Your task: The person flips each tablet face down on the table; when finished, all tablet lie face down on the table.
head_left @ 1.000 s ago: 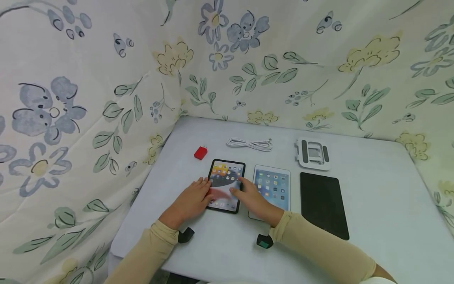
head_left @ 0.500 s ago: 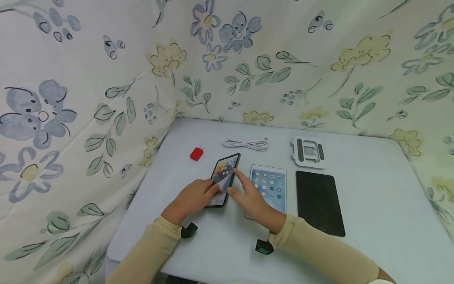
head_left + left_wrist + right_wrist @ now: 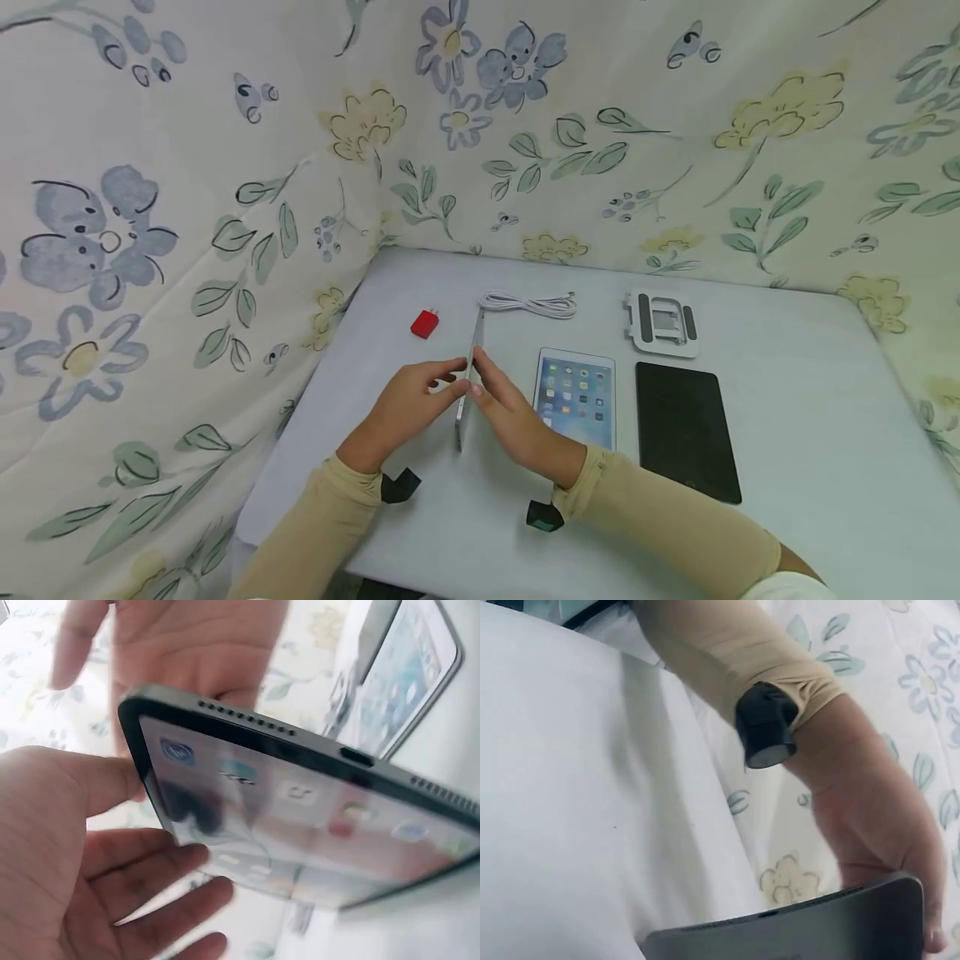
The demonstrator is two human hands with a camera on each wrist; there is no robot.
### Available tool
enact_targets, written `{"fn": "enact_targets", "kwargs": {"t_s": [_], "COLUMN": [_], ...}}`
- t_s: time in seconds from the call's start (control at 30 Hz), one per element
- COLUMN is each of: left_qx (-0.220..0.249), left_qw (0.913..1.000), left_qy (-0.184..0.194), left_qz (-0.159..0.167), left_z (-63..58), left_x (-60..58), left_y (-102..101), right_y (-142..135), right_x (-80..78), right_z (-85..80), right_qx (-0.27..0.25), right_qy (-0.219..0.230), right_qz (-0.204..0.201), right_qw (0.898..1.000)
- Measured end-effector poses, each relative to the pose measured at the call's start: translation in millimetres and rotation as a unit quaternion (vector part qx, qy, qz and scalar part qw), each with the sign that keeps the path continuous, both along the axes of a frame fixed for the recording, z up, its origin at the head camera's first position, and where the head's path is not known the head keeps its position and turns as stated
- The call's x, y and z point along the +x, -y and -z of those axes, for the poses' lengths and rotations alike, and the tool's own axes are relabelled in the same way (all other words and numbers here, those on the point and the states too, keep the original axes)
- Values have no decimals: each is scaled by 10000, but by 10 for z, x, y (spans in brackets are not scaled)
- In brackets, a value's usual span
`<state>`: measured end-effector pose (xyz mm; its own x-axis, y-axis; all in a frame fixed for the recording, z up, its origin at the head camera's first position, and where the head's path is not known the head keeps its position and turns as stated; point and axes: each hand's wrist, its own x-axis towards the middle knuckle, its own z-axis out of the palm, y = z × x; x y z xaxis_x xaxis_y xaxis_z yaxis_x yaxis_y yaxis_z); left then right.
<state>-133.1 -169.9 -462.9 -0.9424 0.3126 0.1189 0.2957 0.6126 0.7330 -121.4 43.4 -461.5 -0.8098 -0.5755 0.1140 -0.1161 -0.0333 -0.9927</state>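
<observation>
A tablet (image 3: 462,412) stands on its long edge on the table, seen nearly edge-on in the head view. My left hand (image 3: 408,408) pinches its upper edge. In the left wrist view the lit screen (image 3: 300,817) faces that hand, thumb at the rim and fingertips by the glass. Across from it, my right hand (image 3: 525,421) touches the tablet's back side near the top with straight fingers; its palm shows behind the tablet in the left wrist view. The right wrist view shows the grey back (image 3: 802,930) and my left hand (image 3: 877,802); my right hand is out of that view.
A white-framed tablet (image 3: 576,396) lies lit to the right, beside a dark tablet (image 3: 684,429). Further back are a red charger plug (image 3: 424,323), a coiled white cable (image 3: 527,305) and a white folding stand (image 3: 662,323). Floral cloth (image 3: 555,167) hangs around the white table.
The tablet lay flat, screen up; the left hand lifted its left side, then its near-upright body turned edge-on. The right hand has moved slightly left to its back.
</observation>
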Motion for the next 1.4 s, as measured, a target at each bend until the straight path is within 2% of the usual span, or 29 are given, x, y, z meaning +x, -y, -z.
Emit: {"fn": "enact_targets", "kwargs": {"t_s": [0.07, 0.17, 0.37, 0.47, 0.53, 0.73, 0.83, 0.97, 1.23, 1.33, 1.4], "left_qx": [125, 192, -27, -204, -318, -553, -767, -1107, -1498, -1524, -1663], "left_qw": [9993, 9984, 9981, 9975, 9973, 9960, 9940, 9906, 9853, 9859, 9847], "left_qy": [-342, -534, -319, -100, 35, 248, 294, 306, 381, 234, 102], "left_qz": [-11, -75, -519, -670, -658, -658, -722, -748, -734, -642, -513], "left_z": [-25, -37, 9, 95, 179, 426, 489, 527, 585, 600, 604], "left_x": [16, 31, 74, 66, 45, -28, -59, -79, -57, -54, -75], "left_y": [85, 223, 483, 544, 558, 526, 469, 394, 334, 322, 307], "right_y": [52, 125, 191, 138, 86, 8, 11, 15, -10, -37, -90], "right_x": [3, 21, 59, 57, 57, 90, 125, 160, 150, 129, 101], "right_z": [41, 105, 293, 409, 463, 513, 520, 514, 486, 490, 475], "right_qx": [144, 642, 1825, 2293, 2551, 2861, 3104, 3281, 3276, 3296, 3394], "right_qy": [-29, -26, 25, -71, -159, -291, -352, -385, -462, -519, -712], "right_qz": [-106, -294, -465, -383, -314, -251, -282, -281, -297, -375, -406], "right_qw": [9998, 9975, 9821, 9726, 9663, 9574, 9495, 9434, 9432, 9419, 9371]}}
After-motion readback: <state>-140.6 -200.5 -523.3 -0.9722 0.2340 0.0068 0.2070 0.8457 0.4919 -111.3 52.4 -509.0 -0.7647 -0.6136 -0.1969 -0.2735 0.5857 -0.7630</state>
